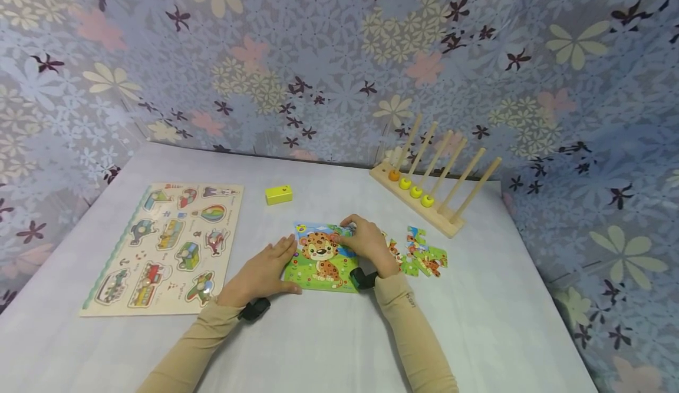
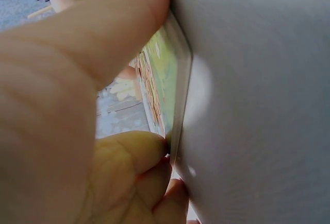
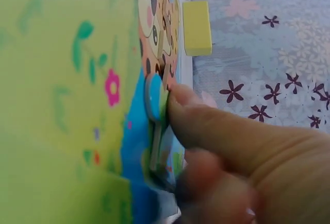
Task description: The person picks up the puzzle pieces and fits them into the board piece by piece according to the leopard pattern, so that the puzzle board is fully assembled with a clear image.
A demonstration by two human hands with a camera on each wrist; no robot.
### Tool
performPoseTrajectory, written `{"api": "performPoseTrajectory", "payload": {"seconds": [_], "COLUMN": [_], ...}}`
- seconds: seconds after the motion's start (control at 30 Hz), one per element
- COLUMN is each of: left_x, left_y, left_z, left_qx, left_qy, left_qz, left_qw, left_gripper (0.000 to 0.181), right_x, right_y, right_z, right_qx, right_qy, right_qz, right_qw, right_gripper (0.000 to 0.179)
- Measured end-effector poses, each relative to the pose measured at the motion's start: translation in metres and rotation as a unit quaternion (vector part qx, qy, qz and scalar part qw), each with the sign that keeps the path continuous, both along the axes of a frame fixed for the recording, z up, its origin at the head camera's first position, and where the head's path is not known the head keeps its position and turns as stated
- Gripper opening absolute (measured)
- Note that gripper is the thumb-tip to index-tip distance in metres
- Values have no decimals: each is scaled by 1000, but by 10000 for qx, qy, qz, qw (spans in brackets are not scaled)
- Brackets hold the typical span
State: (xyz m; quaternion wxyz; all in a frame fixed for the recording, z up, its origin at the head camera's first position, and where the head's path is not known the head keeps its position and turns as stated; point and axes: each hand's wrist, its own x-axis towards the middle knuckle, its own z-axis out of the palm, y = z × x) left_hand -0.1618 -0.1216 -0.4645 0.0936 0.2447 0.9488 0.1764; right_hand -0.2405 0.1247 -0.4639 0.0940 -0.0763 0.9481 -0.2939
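- Fingers [image 1: 284, 248] of the left hand [image 1: 265, 269] lie loosely straight along the puzzle's left edge, thumb by its near edge; at far left, the wrist overlaps a corner of the picture board [image 1: 121, 266], so a careless pull of the arm could drag that board.
- Yellow block [image 1: 278, 196], beyond the left hand: a forward shove on the puzzle might nudge it away.
- Leopard puzzle [image 1: 318, 269], flat on the table between both hands: if the left hand eased off, pressing from the right could slide or turn it.
- Right hand [image 1: 368, 243], at the puzzle's upper right: thumb and curled fingers seem to pinch a puzzle piece [image 3: 155, 100] that sits raised and tilted. Forced down crooked, it could jam or pop its neighbours loose.
- Loose pieces [image 1: 427, 257], just right of that wrist and partly hidden by it: a sideways swing would likely scatter them.
- Bead rack [image 1: 416, 201], farther back at right: a wide reach could knock its tall pegs.
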Motion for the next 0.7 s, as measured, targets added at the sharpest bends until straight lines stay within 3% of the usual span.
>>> {"api": "performPoseTrajectory", "payload": {"seconds": [0.3,0.7], "left_x": [0,-1], "left_y": [0,0], "left_z": [-1,-1], "left_qx": [-38,-7], "left_qy": [-20,-14], "left_qz": [27,8], "left_qw": [10000,10000], "left_gripper": [101,102], "right_x": [1,7], "right_y": [1,-6], "right_z": [-2,4], "right_qx": [-336,3], "right_qy": [-5,182], "right_qz": [35,105], "right_qw": [9994,9998], "right_gripper": [33,30]}}
